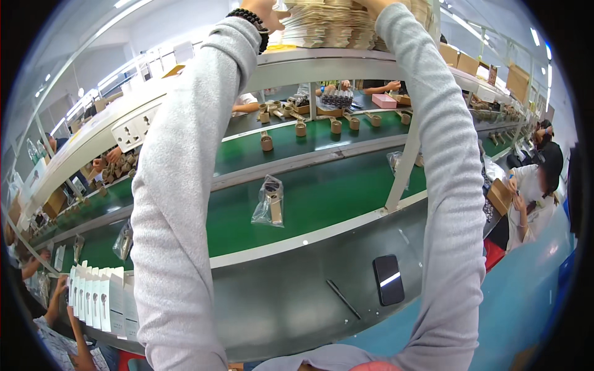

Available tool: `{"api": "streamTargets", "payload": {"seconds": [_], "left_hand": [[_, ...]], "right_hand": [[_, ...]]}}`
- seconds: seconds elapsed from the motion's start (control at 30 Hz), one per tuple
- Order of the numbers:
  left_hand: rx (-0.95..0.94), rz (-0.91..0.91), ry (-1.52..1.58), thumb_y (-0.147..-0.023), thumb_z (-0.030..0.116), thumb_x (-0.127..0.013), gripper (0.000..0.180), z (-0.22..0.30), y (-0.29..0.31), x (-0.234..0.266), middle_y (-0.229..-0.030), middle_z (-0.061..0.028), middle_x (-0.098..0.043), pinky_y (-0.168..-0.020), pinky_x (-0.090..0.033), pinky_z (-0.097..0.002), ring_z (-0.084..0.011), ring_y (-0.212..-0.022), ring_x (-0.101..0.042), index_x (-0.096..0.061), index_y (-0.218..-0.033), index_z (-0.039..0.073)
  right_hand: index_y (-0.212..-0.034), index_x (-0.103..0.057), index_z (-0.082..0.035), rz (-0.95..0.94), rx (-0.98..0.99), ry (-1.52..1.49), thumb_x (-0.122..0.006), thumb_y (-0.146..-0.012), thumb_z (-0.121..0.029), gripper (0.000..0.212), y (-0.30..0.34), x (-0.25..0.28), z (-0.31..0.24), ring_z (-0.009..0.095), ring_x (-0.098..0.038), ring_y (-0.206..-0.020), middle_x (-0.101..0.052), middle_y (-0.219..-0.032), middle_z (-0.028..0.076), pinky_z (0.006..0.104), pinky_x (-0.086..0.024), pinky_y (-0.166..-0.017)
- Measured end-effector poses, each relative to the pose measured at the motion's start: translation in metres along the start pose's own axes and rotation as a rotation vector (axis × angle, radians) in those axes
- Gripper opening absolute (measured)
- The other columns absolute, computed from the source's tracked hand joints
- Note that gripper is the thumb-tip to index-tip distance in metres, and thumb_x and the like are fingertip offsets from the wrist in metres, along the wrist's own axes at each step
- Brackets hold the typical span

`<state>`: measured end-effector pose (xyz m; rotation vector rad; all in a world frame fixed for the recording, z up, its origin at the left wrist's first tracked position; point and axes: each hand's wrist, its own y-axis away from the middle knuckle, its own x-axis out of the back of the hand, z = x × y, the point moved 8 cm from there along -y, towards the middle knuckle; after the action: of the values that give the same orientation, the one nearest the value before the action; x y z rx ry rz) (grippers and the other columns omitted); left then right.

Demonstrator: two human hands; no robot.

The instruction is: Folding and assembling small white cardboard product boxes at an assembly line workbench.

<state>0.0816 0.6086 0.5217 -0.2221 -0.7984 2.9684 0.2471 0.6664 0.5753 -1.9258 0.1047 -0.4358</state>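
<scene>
Both my arms, in grey sleeves, reach up to a shelf above the line. My left hand point(267, 12), with dark beads at its wrist, is beside the left edge of a tall stack of flat paper-like sheets point(334, 25). Its visible fingers are apart, and the picture's top edge cuts it off. My right hand point(374, 5) is at the stack's upper right, its fingers out of view. Below, a bagged brown-gold part with a round end point(272, 203) lies on the near green conveyor belt point(334, 198).
A dark phone point(388, 280) and a pen point(343, 298) lie on the grey worktop point(266, 297). White boxes point(99, 300) stand in a row at left. Brown-gold parts point(301, 128) line the far belt. A slanted white post point(403, 167) rises near my right arm. Co-workers sit at both sides.
</scene>
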Motion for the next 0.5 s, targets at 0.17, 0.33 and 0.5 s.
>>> {"api": "streamTargets", "payload": {"seconds": [0.17,0.33,0.5], "left_hand": [[-0.123,-0.472,0.214,-0.086,0.065,-0.018,0.083,0.015,-0.036,-0.043,-0.117,-0.0183,-0.054,-0.097,-0.038,-0.0389,-0.0293,-0.109,-0.052,-0.045,-0.119,-0.006],[-0.012,-0.484,0.259,-0.087,0.064,-0.02,0.081,0.012,0.002,-0.084,-0.12,-0.0192,-0.052,-0.097,-0.037,-0.0405,-0.03,-0.111,-0.051,-0.043,-0.121,-0.005],[-0.033,-1.099,0.357,-0.09,0.057,-0.02,0.075,0.039,0.049,-0.116,-0.127,-0.0215,-0.045,-0.099,-0.035,-0.0425,-0.0328,-0.115,-0.045,-0.036,-0.125,-0.007]], "right_hand": [[-0.107,-0.059,0.002,-0.143,0.145,0.135,-0.039,-0.087,-0.049,0.058,0.013,0.001,-0.035,0.035,-0.053,-0.107,-0.056,-0.11,0.025,0.0361,-0.04,-0.09],[-0.105,-0.059,0.004,-0.238,-0.108,0.097,-0.042,-0.086,-0.052,0.061,0.01,0.004,0.0,0.033,-0.056,-0.097,-0.06,-0.103,0.023,0.0353,-0.043,-0.085],[-0.108,-0.056,0.005,-0.452,0.006,-0.392,-0.053,-0.083,-0.047,0.058,0.038,0.023,-0.024,0.028,-0.056,-0.094,-0.061,-0.1,0.02,0.0329,-0.043,-0.083]]}}
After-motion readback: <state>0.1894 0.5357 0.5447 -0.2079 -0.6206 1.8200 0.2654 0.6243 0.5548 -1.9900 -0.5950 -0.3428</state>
